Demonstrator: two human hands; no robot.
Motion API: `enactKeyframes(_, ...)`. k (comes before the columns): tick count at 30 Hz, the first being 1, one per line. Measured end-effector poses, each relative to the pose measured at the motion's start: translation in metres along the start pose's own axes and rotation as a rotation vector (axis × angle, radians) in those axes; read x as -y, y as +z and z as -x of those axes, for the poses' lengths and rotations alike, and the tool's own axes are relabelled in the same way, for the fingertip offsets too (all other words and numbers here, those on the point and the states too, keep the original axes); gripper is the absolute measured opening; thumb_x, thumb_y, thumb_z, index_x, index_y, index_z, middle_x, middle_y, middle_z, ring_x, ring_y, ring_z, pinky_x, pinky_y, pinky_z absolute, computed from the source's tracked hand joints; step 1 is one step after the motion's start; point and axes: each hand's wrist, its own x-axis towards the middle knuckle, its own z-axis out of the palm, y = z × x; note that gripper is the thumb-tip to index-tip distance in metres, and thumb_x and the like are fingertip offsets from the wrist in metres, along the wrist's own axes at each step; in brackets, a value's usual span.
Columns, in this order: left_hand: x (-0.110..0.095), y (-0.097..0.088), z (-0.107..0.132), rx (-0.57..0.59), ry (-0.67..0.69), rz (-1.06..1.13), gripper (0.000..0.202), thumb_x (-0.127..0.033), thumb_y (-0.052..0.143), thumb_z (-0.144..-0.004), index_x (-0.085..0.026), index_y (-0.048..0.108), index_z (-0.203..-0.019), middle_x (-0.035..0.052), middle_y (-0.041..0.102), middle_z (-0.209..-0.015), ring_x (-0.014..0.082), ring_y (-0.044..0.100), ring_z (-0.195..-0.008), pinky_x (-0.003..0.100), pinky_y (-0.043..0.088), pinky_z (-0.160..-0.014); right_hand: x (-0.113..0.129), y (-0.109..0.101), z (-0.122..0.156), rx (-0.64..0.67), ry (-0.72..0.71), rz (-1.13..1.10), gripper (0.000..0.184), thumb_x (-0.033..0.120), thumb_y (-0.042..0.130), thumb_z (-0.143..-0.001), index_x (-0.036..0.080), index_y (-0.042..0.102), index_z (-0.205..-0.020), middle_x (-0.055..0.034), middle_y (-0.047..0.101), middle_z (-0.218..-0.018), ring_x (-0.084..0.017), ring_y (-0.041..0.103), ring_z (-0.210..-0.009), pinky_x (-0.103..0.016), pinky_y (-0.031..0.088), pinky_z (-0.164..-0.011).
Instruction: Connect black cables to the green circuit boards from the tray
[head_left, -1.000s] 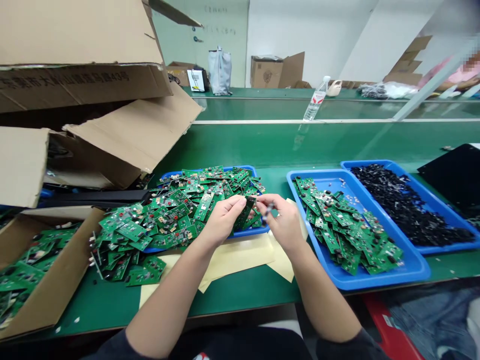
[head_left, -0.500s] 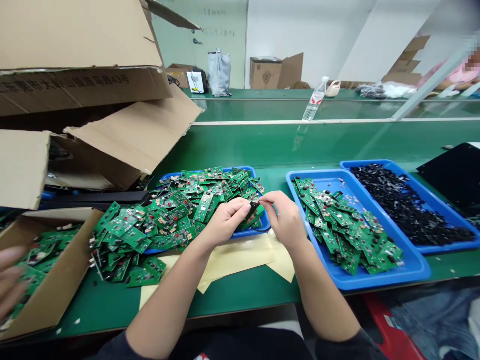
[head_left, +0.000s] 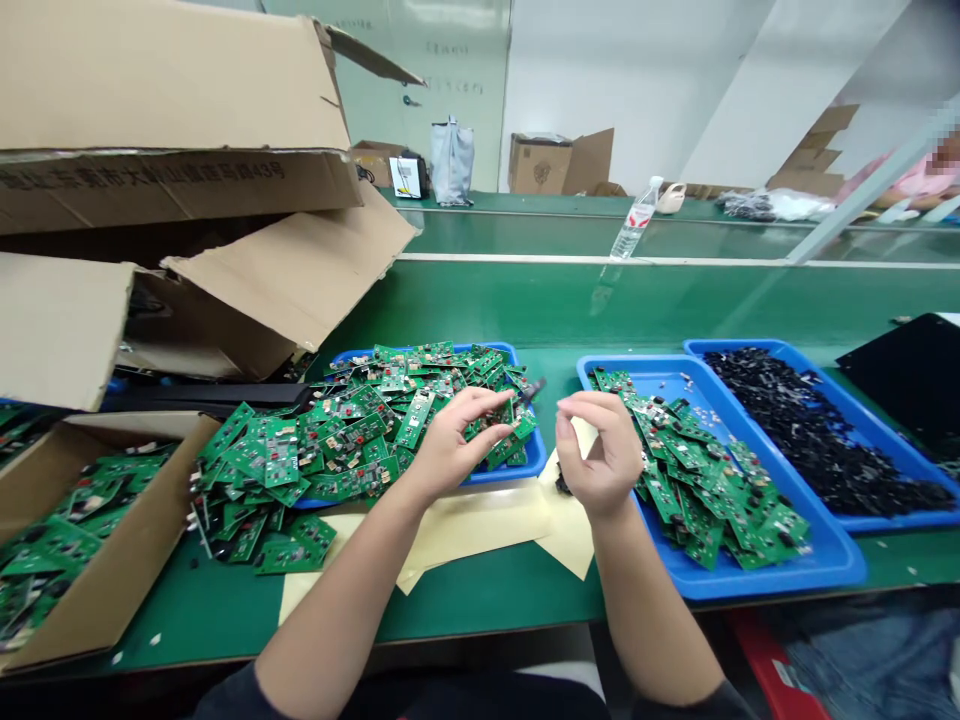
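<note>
My left hand (head_left: 463, 438) is over the front right of a heap of green circuit boards (head_left: 360, 430), thumb and fingers apart, with boards visible behind the gap. Just beyond its fingertips is a dark piece (head_left: 531, 390), smeared by motion; I cannot make out its kind. My right hand (head_left: 602, 455) hovers left of a blue tray (head_left: 817, 575), fingers curled and thumb apart, with nothing visible between them. Some small black bits (head_left: 562, 483) show beside its palm, above the yellowish paper (head_left: 480, 520). The heaped boards fill and spill out of another blue tray (head_left: 536, 465).
More boards (head_left: 705, 480) lie in the right-hand tray. Behind it a blue tray (head_left: 697, 346) holds small black parts (head_left: 817, 430). An open carton (head_left: 150, 550) of boards stands at left, under large cardboard boxes (head_left: 172, 80). A water bottle (head_left: 636, 220) stands farther back.
My hands have moved apart from each other and their fingers have opened. The dark piece that was between them is now beyond my left fingertips. Another hand at the left carton has gone from view.
</note>
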Motion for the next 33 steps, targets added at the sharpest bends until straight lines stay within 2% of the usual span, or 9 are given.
enactKeyframes(2,-0.0022,-0.0035,-0.0003,-0.101,0.087,-0.059,0.035,-0.025,0.061,-0.083,-0.023,0.06,-0.119,0.0077,0.061,-0.103,0.0179,0.058,-0.095,0.034,0.049,-0.085,0.0015,0.0003,0.0004,0.076,0.068,-0.07,0.019,0.008,0.054,-0.08,0.022,0.061,-0.092,-0.0027,0.062,-0.075,-0.017,0.06,-0.069,-0.032,0.051,-0.061)
enactKeyframes(4,-0.004,-0.0058,-0.0006,-0.137,0.177,-0.126,0.036,-0.021,0.062,-0.083,-0.024,0.06,-0.119,0.0073,0.06,-0.102,0.0172,0.058,-0.095,0.033,0.049,-0.085,0.0021,0.0024,0.0018,0.185,0.178,-0.121,0.013,0.013,0.055,-0.081,0.021,0.061,-0.09,-0.0024,0.062,-0.074,-0.016,0.06,-0.066,-0.03,0.051,-0.06)
enactKeyframes(7,-0.005,-0.0053,-0.0002,-0.104,0.283,-0.208,0.036,-0.017,0.06,-0.084,-0.023,0.059,-0.119,0.0076,0.059,-0.101,0.0168,0.058,-0.095,0.032,0.051,-0.083,0.002,0.0062,0.004,0.255,0.327,-0.199,0.005,0.019,0.058,-0.082,0.02,0.06,-0.086,-0.0027,0.062,-0.077,-0.015,0.06,-0.068,-0.029,0.051,-0.061)
enactKeyframes(9,-0.0051,-0.0038,0.0002,-0.084,0.319,-0.238,0.035,-0.017,0.058,-0.085,-0.022,0.058,-0.12,0.0084,0.059,-0.101,0.0173,0.058,-0.095,0.032,0.051,-0.081,0.0022,0.0077,0.0044,0.231,0.345,-0.236,0.004,0.018,0.057,-0.083,0.021,0.06,-0.081,-0.0018,0.062,-0.075,-0.015,0.06,-0.07,-0.029,0.051,-0.062)
enactKeyframes(13,-0.0057,-0.0024,0.0003,-0.081,0.315,-0.233,0.036,-0.018,0.058,-0.085,-0.022,0.057,-0.121,0.0085,0.059,-0.101,0.0171,0.058,-0.093,0.032,0.052,-0.08,0.0045,0.0076,0.0025,0.172,0.234,-0.248,0.01,0.012,0.058,-0.081,0.021,0.061,-0.08,-0.0021,0.064,-0.077,-0.016,0.062,-0.076,-0.031,0.051,-0.068)
enactKeyframes(27,-0.0048,0.0002,0.0005,-0.024,0.13,-0.053,0.03,-0.024,0.054,-0.088,-0.021,0.06,-0.117,0.0079,0.061,-0.099,0.0172,0.058,-0.091,0.033,0.051,-0.082,-0.001,0.0074,0.0013,0.217,-0.052,-0.06,0.017,0.01,0.055,-0.084,0.02,0.063,-0.095,-0.0067,0.067,-0.082,-0.017,0.065,-0.076,-0.03,0.055,-0.067)
enactKeyframes(33,-0.0052,0.0023,0.001,-0.03,0.064,0.046,0.028,-0.024,0.057,-0.086,-0.02,0.061,-0.113,0.0084,0.061,-0.101,0.018,0.058,-0.094,0.032,0.052,-0.081,-0.001,0.0046,0.0,0.298,-0.051,-0.138,0.021,0.006,0.053,-0.082,0.018,0.064,-0.095,-0.0079,0.066,-0.083,-0.016,0.064,-0.076,-0.029,0.054,-0.065)
